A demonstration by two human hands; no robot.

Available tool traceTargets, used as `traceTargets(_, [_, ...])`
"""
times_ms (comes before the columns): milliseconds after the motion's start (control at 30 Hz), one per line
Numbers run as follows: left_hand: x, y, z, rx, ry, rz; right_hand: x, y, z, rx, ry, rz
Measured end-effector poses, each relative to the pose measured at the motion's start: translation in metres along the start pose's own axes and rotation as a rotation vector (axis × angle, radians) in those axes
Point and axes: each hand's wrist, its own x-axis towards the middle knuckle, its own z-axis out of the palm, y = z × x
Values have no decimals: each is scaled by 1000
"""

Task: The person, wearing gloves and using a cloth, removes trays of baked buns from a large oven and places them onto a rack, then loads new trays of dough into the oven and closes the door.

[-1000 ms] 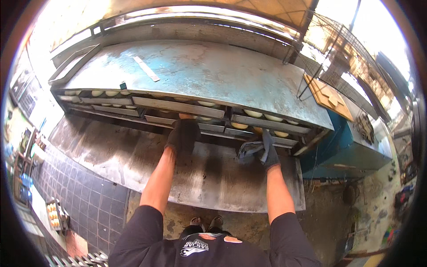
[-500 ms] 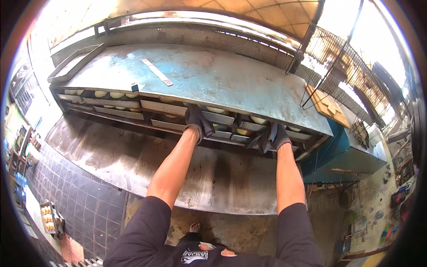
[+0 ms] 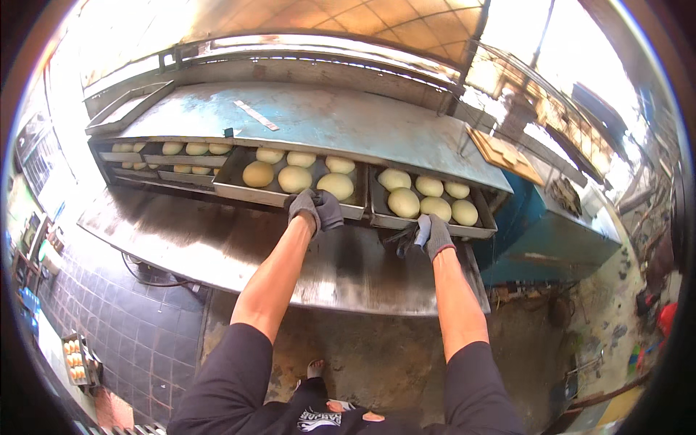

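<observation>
Head: left grip [image 3: 313, 208] and right grip [image 3: 433, 233], cloth-gloved, hold rectangular metal trays [image 3: 250, 194].

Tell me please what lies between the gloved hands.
In the head view: the front right corner of the left bun tray, a narrow gap, then the front left corner of the right bun tray. Dark fabric hangs beside the right hand.

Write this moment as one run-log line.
Left hand: gloved, gripping front of left tray | Right hand: gloved, gripping front of right tray | Round buns: in both trays | Trays: partly out of metal cabinet
</observation>
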Motion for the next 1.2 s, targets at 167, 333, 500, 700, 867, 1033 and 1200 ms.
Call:
traceTargets(167, [-130,-19,-81,25,-112,69,-133,20,-41,-34,68,-115])
traceTargets(333, [-321,-63,-171,-54,-33,73,-319,46,-100,-18,104,-112])
traceTargets(500, [-467,-109,-289,-95,-84,56,-495,79,-153,-157,125,-81])
traceTargets(700, [-608,-158,-402,-125,-1,-17,-676,137,-210,-222,214,-55])
traceTargets(867, [-658,-191,-504,-19,126,-42,-754,200,-254,-164,248,155])
traceTargets(1033, [-655,-197,-504,-56,200,-78,-737,243,-266,-134,352,188])
traceTargets(1200, [-578,-203,-478,-98,198,-162,-644,274,-275,-77,338,312])
